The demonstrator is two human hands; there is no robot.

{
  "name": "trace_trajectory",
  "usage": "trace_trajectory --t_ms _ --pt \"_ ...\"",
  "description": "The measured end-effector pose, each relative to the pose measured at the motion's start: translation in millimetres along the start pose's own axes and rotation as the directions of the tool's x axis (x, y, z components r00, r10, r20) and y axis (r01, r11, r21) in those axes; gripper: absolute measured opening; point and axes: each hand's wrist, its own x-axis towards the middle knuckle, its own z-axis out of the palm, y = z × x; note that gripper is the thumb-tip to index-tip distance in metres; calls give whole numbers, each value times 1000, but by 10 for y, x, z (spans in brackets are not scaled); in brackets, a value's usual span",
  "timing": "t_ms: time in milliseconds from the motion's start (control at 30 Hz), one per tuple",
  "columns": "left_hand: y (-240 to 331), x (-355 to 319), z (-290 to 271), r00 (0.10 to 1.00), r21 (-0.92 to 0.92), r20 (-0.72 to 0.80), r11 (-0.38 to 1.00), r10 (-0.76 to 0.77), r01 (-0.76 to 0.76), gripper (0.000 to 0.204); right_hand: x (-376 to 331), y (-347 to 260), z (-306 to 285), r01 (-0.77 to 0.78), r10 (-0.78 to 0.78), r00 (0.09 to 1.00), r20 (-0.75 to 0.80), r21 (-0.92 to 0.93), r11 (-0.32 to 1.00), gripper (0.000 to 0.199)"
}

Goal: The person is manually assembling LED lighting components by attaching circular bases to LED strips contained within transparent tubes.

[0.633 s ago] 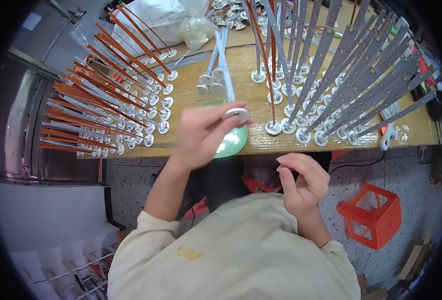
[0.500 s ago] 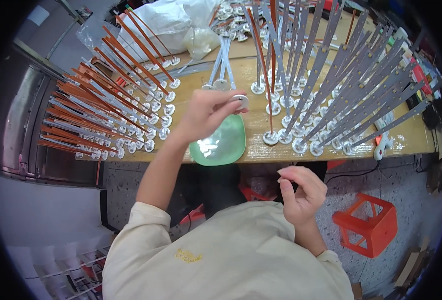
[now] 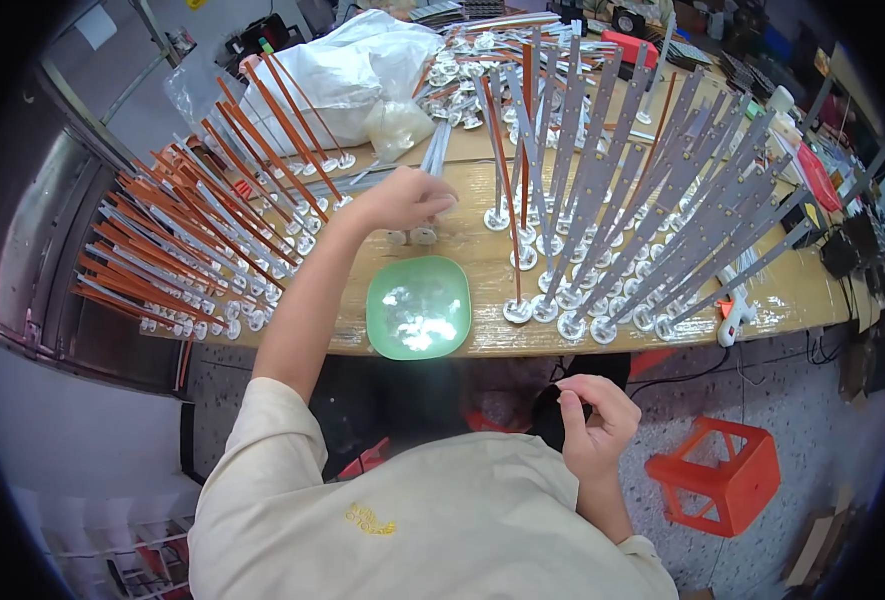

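Observation:
My left hand point(image 3: 402, 203) reaches over the table, its fingers pinched on a small white disc point(image 3: 446, 204) that looks blurred and is partly covered. Just beneath this hand are white round bases point(image 3: 423, 236) on pale strips point(image 3: 436, 148) that run toward the back. A green square dish point(image 3: 419, 352) with a shiny inside lies nearer to me, by the table's front edge. My right hand point(image 3: 600, 418) is held in front of the table edge, thumb and fingertips together. Whatever it may pinch is too small to make out.
Orange and grey strips point(image 3: 177, 225) on round bases crowd the left. Grey strips dotted with small squares point(image 3: 652, 205) fill the right. A white bag point(image 3: 347, 70) and a heap of white bases point(image 3: 462, 75) lie behind. A glue gun point(image 3: 732, 318) and red stool point(image 3: 727, 478) are right.
My left hand has moved from above the green dish to the bases on the pale strips, still pinching the white disc. My right hand stays pinched. The whole view has shifted slightly.

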Motion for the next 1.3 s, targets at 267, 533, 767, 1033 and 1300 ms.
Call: trace_trajectory --t_ms 267,533,767,1033,1300 --pt "363 -128 296 984 512 -165 848 -63 141 18 41 4 120 17 -17 999 29 -20 1000 6" --pt "765 -418 986 909 -23 -354 969 221 -245 25 20 -2 106 -85 88 994 72 -39 996 3" --pt "757 -300 1254 949 -470 -303 879 -82 -74 18 13 34 129 -20 19 999 37 12 1000 3" --pt "837 -590 1179 948 -696 -295 706 -121 -127 18 171 161 289 67 -70 996 -50 -74 995 9" --pt "914 -994 1059 940 -940 -341 18 27 -342 25 382 189 611 113 -125 989 82 140 984 36"
